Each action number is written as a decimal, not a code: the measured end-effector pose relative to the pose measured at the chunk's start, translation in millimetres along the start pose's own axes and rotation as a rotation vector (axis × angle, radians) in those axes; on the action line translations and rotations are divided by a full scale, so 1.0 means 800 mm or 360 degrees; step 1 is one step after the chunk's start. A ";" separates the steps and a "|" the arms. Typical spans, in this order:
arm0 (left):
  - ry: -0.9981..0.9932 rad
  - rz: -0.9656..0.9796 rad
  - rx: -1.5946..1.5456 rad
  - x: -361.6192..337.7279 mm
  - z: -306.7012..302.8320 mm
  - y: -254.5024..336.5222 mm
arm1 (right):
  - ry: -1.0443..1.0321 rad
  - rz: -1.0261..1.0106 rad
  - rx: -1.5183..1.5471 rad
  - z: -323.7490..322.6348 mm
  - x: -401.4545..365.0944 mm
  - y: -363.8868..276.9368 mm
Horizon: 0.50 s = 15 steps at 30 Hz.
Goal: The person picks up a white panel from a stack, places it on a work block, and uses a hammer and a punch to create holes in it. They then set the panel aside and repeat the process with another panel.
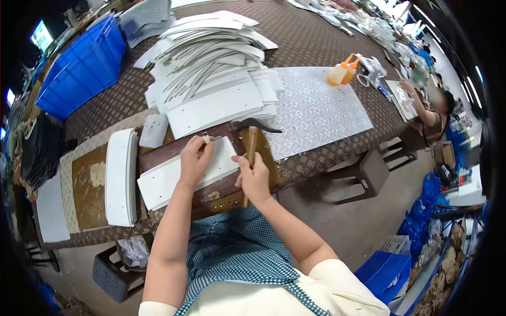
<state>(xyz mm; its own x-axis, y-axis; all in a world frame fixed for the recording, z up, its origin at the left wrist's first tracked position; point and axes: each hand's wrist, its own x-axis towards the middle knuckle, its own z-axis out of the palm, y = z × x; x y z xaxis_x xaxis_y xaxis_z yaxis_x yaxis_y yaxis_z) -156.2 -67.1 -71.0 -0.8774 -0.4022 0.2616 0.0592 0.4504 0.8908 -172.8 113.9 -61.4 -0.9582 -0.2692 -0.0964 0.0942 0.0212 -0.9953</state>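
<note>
My right hand (254, 178) is wrapped round the wooden handle of a hammer (252, 141), whose dark curved head points away from me. My left hand (196, 157) is pinched above the far edge of a white strip (158, 185) lying on a dark reddish board. Something small and pale shows at its fingertips, too small to name. Left of that board stands a neat stack of white strips (120, 176), with small dark holes near their ends. Just beyond my hands rises a large, uneven pile of white panels (211, 102).
A blue crate (87, 68) stands at the back left. Orange-tipped glue bottles (341, 72) sit on a patterned silver sheet (316, 118) to the right. Dark stools (363, 176) stand beside the table. Another person (435, 113) works at the far right.
</note>
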 end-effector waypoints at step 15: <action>0.0021 -0.0044 -0.0181 0.004 0.007 -0.030 | 0.0169 -0.0214 -0.0264 0.008 -0.008 0.012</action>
<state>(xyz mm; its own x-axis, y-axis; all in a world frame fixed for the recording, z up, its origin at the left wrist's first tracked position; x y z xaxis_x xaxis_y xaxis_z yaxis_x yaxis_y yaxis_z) -162.7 -75.1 -94.0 -0.8731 -0.4240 0.2407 0.0894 0.3461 0.9339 -163.9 109.5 -70.7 -0.9830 -0.1778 0.0456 -0.0733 0.1524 -0.9856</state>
